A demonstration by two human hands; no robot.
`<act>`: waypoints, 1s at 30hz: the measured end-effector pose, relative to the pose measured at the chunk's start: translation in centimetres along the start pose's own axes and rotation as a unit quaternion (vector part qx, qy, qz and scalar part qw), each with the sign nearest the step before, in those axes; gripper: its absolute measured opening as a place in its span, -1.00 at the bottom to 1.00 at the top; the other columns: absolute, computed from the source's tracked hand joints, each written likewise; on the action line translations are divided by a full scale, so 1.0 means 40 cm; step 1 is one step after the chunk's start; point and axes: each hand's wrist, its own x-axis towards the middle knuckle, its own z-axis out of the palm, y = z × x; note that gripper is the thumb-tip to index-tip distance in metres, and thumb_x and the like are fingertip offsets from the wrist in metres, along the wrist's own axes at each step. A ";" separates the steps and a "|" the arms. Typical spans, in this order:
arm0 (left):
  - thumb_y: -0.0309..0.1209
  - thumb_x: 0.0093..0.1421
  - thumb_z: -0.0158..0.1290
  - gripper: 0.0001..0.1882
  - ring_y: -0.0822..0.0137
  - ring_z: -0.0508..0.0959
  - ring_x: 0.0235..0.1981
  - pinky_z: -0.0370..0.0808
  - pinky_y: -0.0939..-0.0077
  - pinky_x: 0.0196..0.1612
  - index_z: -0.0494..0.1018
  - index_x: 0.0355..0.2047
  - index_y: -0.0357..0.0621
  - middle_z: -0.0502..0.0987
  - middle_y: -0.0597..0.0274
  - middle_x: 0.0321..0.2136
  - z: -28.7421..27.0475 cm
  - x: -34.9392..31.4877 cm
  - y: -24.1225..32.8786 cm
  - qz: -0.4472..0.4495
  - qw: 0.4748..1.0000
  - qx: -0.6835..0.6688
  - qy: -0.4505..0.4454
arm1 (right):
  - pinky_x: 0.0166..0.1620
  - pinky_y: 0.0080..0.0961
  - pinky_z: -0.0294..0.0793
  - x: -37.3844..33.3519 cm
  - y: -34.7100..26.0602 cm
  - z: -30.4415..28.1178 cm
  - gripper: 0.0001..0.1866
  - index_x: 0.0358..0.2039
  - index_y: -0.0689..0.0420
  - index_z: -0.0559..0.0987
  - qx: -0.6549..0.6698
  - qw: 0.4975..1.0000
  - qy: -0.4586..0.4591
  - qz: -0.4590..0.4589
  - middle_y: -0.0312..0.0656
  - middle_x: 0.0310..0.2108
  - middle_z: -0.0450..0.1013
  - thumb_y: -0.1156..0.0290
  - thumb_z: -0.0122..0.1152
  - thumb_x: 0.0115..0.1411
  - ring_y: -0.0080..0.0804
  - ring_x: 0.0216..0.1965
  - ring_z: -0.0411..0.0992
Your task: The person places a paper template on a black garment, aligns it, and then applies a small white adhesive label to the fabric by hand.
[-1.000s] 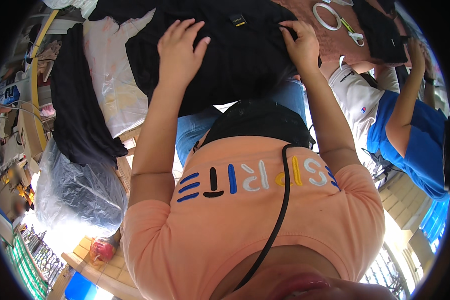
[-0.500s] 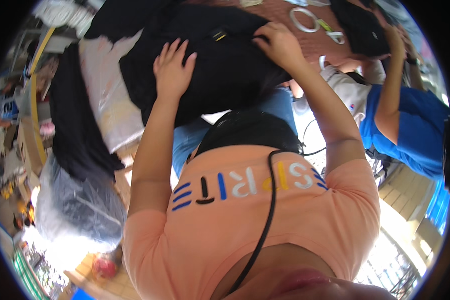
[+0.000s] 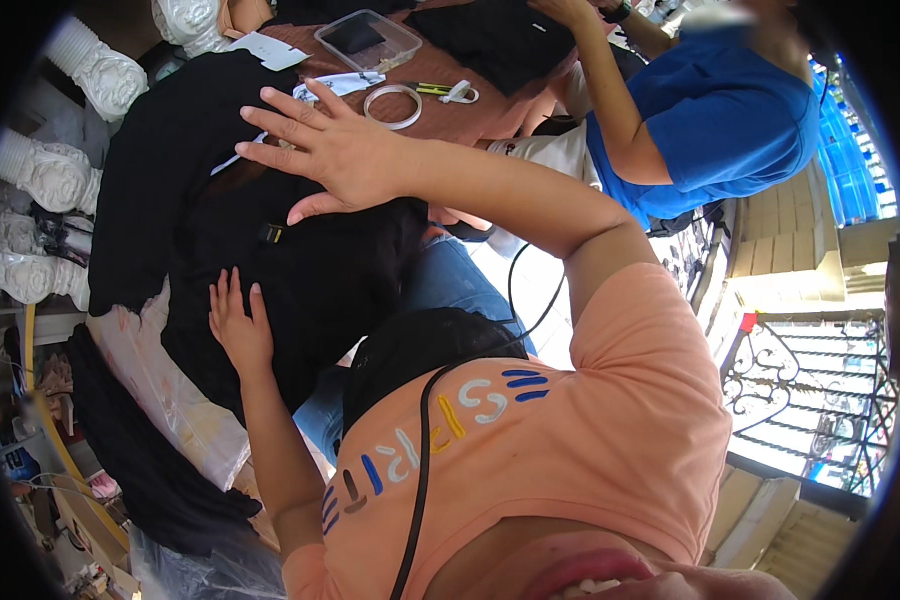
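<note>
While the left hand (image 3: 238,330) lay flat and open on the black garment (image 3: 310,270), the right hand (image 3: 335,150) hovered spread just above it, gripping nothing

On the table (image 3: 450,115) beyond the right grip lie a white tape ring (image 3: 392,106), scissors (image 3: 445,92) and a clear plastic box (image 3: 368,40). A person in blue shirt (image 3: 720,110) sits nearby.

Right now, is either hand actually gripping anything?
No. Both the left hand and right hand lie open and flat on the black cloth.
</note>
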 end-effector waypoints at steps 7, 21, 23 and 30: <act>-0.08 0.44 -0.06 -0.46 0.02 0.18 0.46 0.05 -0.12 0.44 0.37 0.34 0.01 0.30 0.15 0.39 -0.006 -0.005 -0.003 0.000 1.000 -0.006 0.000 | 0.43 0.38 -0.22 -0.007 -0.027 0.043 -0.04 0.48 0.01 0.15 0.040 0.998 -0.040 0.025 0.10 0.53 -0.14 -0.37 0.02 0.27 0.16 0.55 -0.26; -0.11 0.43 -0.04 -0.48 -0.01 0.25 0.42 0.10 -0.01 0.42 0.41 0.30 -0.04 0.35 0.10 0.36 -0.005 -0.003 0.016 0.003 1.000 0.001 0.016 | 0.45 0.12 -0.03 -0.021 -0.039 0.059 0.01 0.49 0.19 0.01 0.159 0.974 -0.120 0.112 0.29 0.46 -0.05 -0.32 -0.01 0.33 0.24 0.50 -0.09; -0.11 0.43 -0.04 -0.48 -0.01 0.25 0.42 0.10 -0.01 0.42 0.41 0.30 -0.04 0.35 0.10 0.36 -0.005 -0.003 0.016 0.003 1.000 -0.001 0.018 | 0.45 0.11 -0.03 -0.022 -0.037 0.054 0.01 0.49 0.18 0.01 0.163 0.974 -0.113 0.112 0.29 0.46 -0.04 -0.33 -0.01 0.33 0.24 0.50 -0.08; -0.12 0.43 -0.04 -0.49 -0.01 0.25 0.42 0.12 0.01 0.41 0.41 0.30 -0.05 0.36 0.10 0.35 -0.007 -0.005 0.018 0.005 1.000 0.001 0.020 | 0.43 0.15 0.02 -0.033 -0.034 0.057 0.01 0.47 0.16 0.08 0.151 0.976 -0.110 0.109 0.25 0.45 0.02 -0.35 0.03 0.29 0.29 0.48 -0.04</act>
